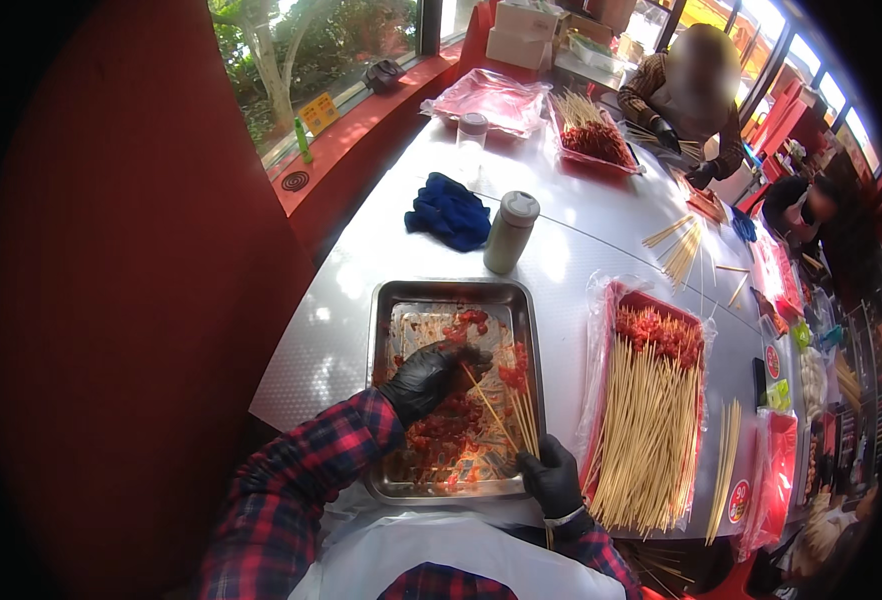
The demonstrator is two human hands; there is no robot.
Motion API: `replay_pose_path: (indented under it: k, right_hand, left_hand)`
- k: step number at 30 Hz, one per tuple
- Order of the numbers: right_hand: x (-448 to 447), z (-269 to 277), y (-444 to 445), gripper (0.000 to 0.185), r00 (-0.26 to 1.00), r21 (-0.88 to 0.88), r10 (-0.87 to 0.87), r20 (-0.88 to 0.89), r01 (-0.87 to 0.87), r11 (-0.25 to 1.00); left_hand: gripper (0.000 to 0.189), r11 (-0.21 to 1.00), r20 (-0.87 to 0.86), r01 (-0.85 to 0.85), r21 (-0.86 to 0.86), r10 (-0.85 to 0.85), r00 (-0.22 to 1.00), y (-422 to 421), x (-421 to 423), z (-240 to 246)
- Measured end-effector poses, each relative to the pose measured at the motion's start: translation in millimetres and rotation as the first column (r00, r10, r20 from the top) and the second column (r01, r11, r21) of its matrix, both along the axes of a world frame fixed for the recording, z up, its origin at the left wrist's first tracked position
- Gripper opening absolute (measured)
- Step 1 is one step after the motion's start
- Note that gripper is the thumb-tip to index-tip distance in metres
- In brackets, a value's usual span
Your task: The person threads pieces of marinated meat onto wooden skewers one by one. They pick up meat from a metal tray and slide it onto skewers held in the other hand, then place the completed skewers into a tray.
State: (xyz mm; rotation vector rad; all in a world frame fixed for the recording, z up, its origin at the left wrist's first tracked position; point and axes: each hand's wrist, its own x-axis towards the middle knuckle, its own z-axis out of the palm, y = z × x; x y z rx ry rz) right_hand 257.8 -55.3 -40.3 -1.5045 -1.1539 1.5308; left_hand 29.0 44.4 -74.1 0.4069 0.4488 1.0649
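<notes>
My left hand (430, 375), in a black glove, is over the steel tray (376, 330), its fingers curled at the tip end of one bamboo skewer (490, 401); whether meat is in the fingers is hidden. The tray holds small pieces of red marinated meat (441, 435) and reddish liquid. My right hand (551, 476), also black-gloved, is shut on that skewer's lower end and on several other skewers (523, 416) at the tray's right edge. Those skewers have red meat (514, 367) at their upper ends and lean over the tray.
To the right, a red plastic-lined tray (598, 420) holds many meat skewers. Loose skewers (724, 465) lie beyond it. A bottle (512, 232) and blue cloth (448, 212) stand behind the steel tray. A co-worker (681, 112) handles skewers at the far side.
</notes>
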Motion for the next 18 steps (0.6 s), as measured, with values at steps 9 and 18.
replay_pose_path:
  k: [9,18]
  right_hand:
    - [1,-5,1,0.007,0.997,0.011,-0.047,-0.057,0.048,0.999]
    - [-5,-4,3,0.008,0.996,0.019,-0.063,-0.069,0.064,0.998]
  left_hand:
    - [0.030,0.991,-0.218,-0.136,-0.010,0.131,0.967,-9,20,18]
    - [0.023,0.963,-0.109,-0.225,-0.145,0.211,0.971,-11,35,22]
